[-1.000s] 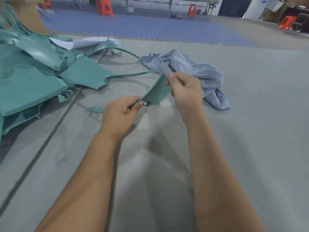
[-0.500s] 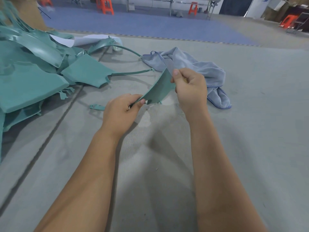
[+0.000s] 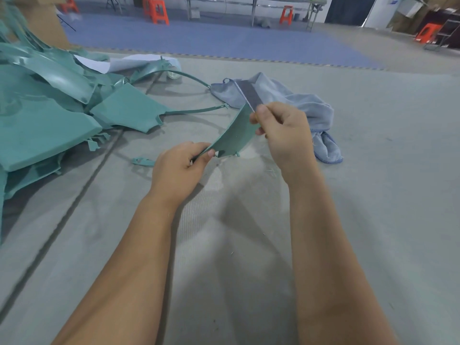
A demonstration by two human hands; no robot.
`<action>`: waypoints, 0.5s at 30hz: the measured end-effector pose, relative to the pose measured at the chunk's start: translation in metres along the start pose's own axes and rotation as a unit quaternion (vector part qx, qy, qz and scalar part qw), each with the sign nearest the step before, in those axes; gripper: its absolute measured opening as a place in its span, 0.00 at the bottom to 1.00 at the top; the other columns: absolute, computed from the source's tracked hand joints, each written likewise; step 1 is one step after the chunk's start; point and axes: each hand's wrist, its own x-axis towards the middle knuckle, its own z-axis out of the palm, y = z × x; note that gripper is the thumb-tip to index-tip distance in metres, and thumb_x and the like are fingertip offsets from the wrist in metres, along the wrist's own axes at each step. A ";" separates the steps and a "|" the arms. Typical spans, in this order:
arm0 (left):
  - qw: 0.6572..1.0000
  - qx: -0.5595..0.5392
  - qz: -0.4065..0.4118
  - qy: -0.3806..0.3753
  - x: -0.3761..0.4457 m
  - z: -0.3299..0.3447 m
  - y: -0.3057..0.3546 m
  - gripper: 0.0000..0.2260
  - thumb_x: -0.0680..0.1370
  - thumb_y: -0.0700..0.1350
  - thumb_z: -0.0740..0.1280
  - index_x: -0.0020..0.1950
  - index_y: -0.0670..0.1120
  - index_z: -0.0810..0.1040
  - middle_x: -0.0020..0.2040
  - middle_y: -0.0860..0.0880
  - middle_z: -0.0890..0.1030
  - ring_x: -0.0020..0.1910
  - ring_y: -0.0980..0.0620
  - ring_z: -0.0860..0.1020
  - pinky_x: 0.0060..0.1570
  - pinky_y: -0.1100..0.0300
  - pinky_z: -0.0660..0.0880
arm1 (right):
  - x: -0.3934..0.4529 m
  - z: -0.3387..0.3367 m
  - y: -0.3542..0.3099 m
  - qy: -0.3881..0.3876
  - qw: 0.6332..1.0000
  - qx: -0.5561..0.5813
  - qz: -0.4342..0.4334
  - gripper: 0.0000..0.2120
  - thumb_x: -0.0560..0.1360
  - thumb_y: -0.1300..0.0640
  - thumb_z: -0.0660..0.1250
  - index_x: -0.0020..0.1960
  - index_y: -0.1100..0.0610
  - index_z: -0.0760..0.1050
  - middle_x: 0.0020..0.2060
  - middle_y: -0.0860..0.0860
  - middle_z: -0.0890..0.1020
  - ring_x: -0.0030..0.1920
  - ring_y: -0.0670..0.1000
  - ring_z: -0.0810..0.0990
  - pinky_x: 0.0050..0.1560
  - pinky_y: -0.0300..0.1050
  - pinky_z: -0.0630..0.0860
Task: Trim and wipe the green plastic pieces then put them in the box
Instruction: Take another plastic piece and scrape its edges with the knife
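While your left hand [image 3: 179, 168] pinches the green plastic piece [image 3: 234, 138] and your right hand [image 3: 283, 130] grips a grey blade [image 3: 250, 94] against it, cloth [image 3: 298, 103] lies at 1 o'clock, green pile [image 3: 49, 120] at 10.

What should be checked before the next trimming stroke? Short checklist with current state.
1. Left hand pinches the green piece at its lower end: ok.
2. Right hand grips the grey blade: ok.
3. Blade edge against the piece's top edge: ok.
4. Fingers out of the blade's path: cannot tell.
5. Cloth within reach for wiping: ok.
6. Box in view: not ok.
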 end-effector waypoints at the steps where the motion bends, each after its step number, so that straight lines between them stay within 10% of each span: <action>1: 1.000 0.001 0.002 0.001 0.000 0.000 0.000 0.07 0.78 0.57 0.57 0.52 0.61 0.73 0.35 0.51 0.73 0.37 0.50 0.73 0.39 0.50 0.71 | 0.000 0.001 0.001 0.005 1.000 -0.011 -0.010 0.10 0.81 0.56 0.62 0.44 0.53 0.79 0.33 0.46 0.80 0.34 0.44 0.76 0.42 0.40 0.75; 15: 1.000 -0.001 -0.004 0.003 0.000 0.000 0.000 0.10 0.78 0.58 0.56 0.51 0.57 0.75 0.35 0.51 0.75 0.37 0.51 0.73 0.37 0.52 0.69 | -0.004 0.001 0.004 0.070 0.997 -0.011 -0.039 0.10 0.79 0.56 0.66 0.44 0.60 0.80 0.27 0.49 0.78 0.30 0.45 0.74 0.39 0.50 0.75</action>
